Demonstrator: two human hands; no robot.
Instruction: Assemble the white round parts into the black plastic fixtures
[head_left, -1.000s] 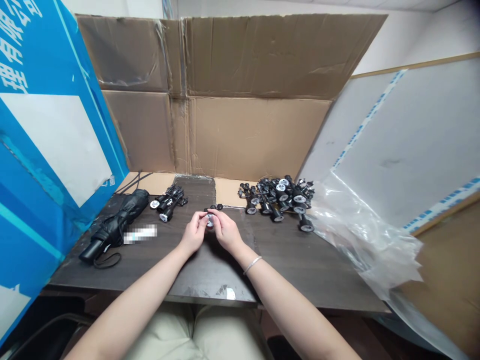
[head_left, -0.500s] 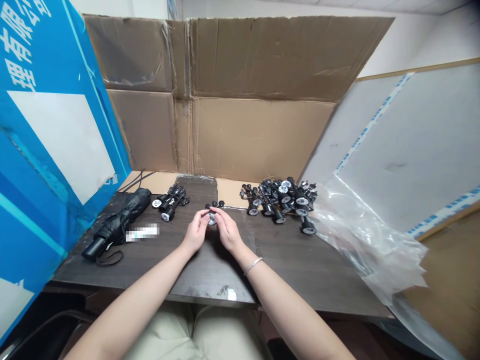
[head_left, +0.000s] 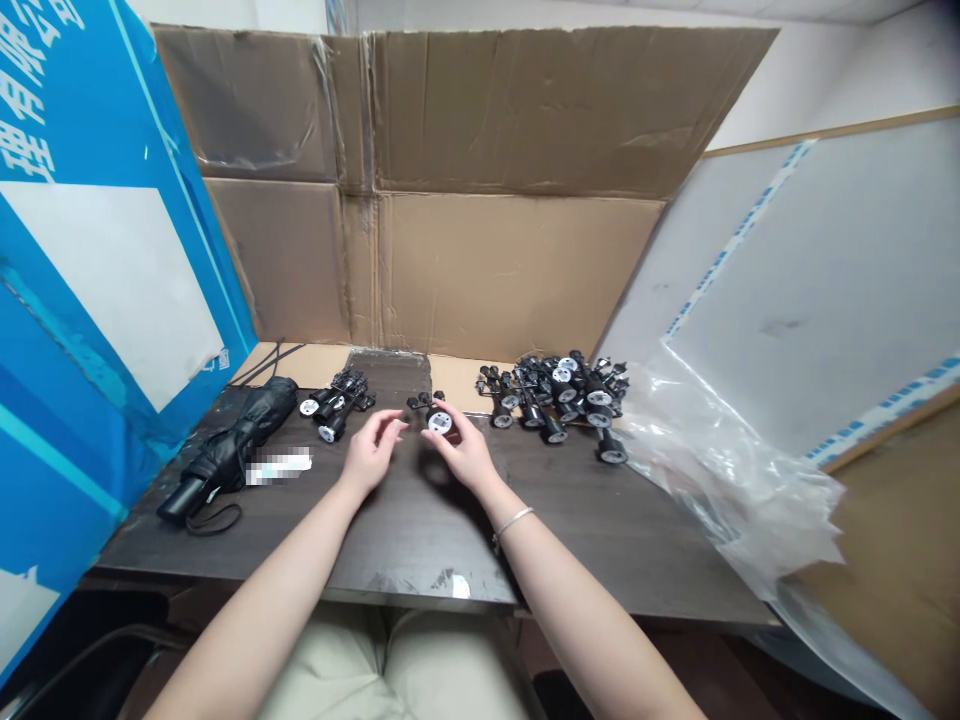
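Currently: one small black fitting (head_left: 440, 421) with white disc face, long axis running up-left, just ahead of my right hand (head_left: 469, 452), fingertips touching, grip unclear; left hand (head_left: 371, 452) open, empty, farther.

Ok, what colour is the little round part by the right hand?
The small fitting is black with a white round face, seen in the head view.

1. A folded black umbrella (head_left: 232, 450) is laid on a dark wood-grain table (head_left: 225, 545), its wrist strap looped by the handle.
2. A pixelated patch (head_left: 278, 466) is seen just beside the umbrella.
3. Flattened brown cardboard (head_left: 510, 270) is stood behind the table, its seams taped.
4. Crumpled clear plastic sheeting (head_left: 720, 480) is draped at the table's right end.
5. A blue printed board (head_left: 45, 440) is propped at left; a pale blue-edged panel (head_left: 810, 270) is leaned at right.
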